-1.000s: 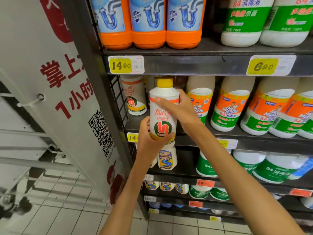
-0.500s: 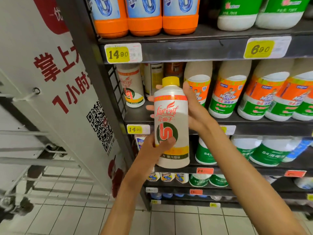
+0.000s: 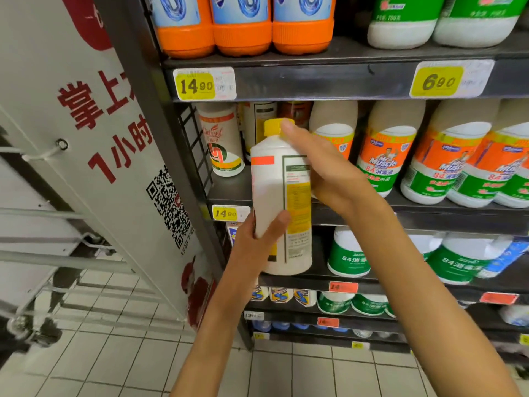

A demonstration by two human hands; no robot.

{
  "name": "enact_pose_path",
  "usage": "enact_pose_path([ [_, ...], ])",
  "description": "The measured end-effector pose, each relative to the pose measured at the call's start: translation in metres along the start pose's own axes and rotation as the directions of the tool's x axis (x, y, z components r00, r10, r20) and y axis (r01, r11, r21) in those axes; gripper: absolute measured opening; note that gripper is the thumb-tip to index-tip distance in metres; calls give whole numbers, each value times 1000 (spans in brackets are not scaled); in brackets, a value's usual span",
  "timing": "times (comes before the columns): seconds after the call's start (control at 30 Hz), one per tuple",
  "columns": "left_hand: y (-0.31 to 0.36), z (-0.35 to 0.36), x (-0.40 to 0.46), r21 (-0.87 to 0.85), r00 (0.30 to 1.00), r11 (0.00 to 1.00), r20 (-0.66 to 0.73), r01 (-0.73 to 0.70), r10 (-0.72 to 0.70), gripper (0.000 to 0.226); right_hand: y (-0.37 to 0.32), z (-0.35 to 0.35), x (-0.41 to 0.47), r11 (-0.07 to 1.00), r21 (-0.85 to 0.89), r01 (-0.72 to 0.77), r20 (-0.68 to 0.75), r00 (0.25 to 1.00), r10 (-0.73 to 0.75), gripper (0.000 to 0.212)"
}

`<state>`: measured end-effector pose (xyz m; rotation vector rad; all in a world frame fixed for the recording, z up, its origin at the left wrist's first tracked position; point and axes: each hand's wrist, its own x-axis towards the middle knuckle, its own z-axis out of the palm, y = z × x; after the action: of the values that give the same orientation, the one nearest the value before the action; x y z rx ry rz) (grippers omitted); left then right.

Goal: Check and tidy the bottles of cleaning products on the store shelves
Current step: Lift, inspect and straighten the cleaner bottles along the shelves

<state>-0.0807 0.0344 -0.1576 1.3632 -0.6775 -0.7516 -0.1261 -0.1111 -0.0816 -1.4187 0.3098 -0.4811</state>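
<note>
Held out in front of the middle shelf [image 3: 429, 216], clear of the row: white drain-cleaner bottle [image 3: 282, 202], back label toward the camera. Left hand [image 3: 257, 239] curled round the lower body, thumb across the front. Right hand [image 3: 323, 167] laid on the shoulder, fingers [image 3: 289, 130] straight and pressed together up by the yellow cap [image 3: 274, 127]. Could slip or tip, since only one hand truly grips; could also knock the matching bottle [image 3: 221, 138] going back in. Long axis near upright, cap up, leaning slightly left
</note>
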Motion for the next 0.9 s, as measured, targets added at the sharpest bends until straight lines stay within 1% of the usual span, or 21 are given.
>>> enact_pose_path([
  [0.07, 0, -5, -9, -165, 986, 985, 162, 54, -26, 53, 1, -7, -2, 989, 147, -32, 132, 991, 12, 22],
  [0.1, 1, -2, -12, -239, 975, 967, 220, 87, -34, 53, 2, -9, -4, 968, 244, -54, 195, 981, 6, 19],
  [0.13, 1, 1, -13, -322, 969, 940, 247, 112, -31, 60, 4, -8, -4, 941, 329, -80, 249, 968, -5, 27],
  [0.17, 0, 6, -13, -414, 963, 901, 269, 126, -11, 73, 7, -7, -4, 918, 382, -105, 292, 956, -13, 40],
  [0.2, 2, 11, -13, -506, 952, 850, 306, 145, 20, 86, 11, -5, -4, 910, 400, -111, 316, 949, -23, 45],
  [0.23, 5, 15, -13, -555, 943, 816, 330, 161, 38, 92, 13, -3, -4, 916, 389, -98, 302, 953, -26, 42],
  [0.27, 6, 17, -13, -547, 944, 820, 330, 171, 23, 94, 12, -2, -5, 926, 369, -76, 273, 961, -30, 33],
  [0.3, 7, 15, -12, -483, 952, 861, 306, 159, -4, 91, 11, -2, -6, 930, 363, -63, 238, 971, -27, 26],
  [0.37, 7, 10, -8, -314, 979, 946, 202, 85, -21, 77, 2, -5, -8, 942, 335, -24, 178, 983, -38, 24],
  [0.4, 9, 7, -7, -237, 988, 970, 154, 61, -24, 70, -2, -5, -9, 961, 278, 14, 147, 987, -56, 25],
  [0.5, 18, 16, -8, 1, 999, 1000, 50, -6, 6, 56, -10, -4, -10, 995, 39, 88, -37, 996, -87, 45],
  [0.53, 19, 22, -8, 68, 1000, 997, -5, -22, 22, 56, -9, -3, -10, 996, -10, 84, -95, 992, -85, 52],
  [0.57, 19, 26, -8, 93, 998, 995, -51, -39, 44, 59, -9, -2, -11, 996, -32, 78, -130, 988, -81, 59],
  [0.6, 17, 28, -8, 86, 996, 995, -76, -49, 55, 59, -9, -2, -12, 997, -34, 71, -150, 986, -75, 66],
  [0.67, 13, 28, -9, -20, 997, 998, -57, -60, 59, 45, -10, -5, -15, 999, 22, 49, -146, 988, -45, 76],
  [0.7, 12, 27, -11, -94, 998, 993, -5, -64, 64, 36, -11, -8, -16, 997, 69, 22, -116, 993, -14, 73],
  [0.73, 11, 24, -13, -150, 996, 987, 50, -61, 69, 34, -13, -12, -17, 992, 128, -14, -73, 997, 24, 67],
  [0.77, 9, 22, -15, -219, 994, 975, 89, -48, 69, 38, -13, -15, -18, 976, 206, -63, -15, 998, 68, 59],
  [0.83, 5, 21, -15, -368, 988, 929, 151, 31, 27, 48, -10, -16, -21, 896, 406, -177, 116, 983, 142, 48],
  [0.87, 4, 22, -15, -423, 982, 903, 188, 78, 3, 55, -7, -15, -22, 859, 471, -202, 155, 977, 145, 44],
  [0.9, 4, 23, -14, -451, 974, 886, 227, 109, -5, 60, -5, -14, -23, 850, 491, -192, 172, 978, 121, 38],
])
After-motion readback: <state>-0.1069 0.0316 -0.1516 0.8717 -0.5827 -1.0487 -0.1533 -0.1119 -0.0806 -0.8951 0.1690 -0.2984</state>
